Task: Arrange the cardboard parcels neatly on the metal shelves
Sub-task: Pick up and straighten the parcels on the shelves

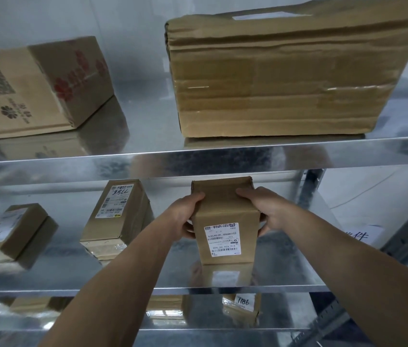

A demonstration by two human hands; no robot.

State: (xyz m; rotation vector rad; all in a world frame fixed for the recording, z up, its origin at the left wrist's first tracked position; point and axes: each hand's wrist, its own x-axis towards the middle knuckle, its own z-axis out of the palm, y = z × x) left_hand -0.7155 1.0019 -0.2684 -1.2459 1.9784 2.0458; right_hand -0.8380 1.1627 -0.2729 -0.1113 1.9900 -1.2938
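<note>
A tall brown cardboard parcel with a white shipping label stands upright on the middle metal shelf, right of centre. My left hand grips its left side, thumb on top and fingers curled round the edge. My right hand grips its right side the same way. To its left on the same shelf stand a labelled parcel marked 7786 and a smaller flat parcel.
On the upper shelf sit a large wrinkled cardboard box at the right and a printed box with red flowers at the left. The lowest shelf holds several parcels, one marked 7186. A shelf upright stands at the right.
</note>
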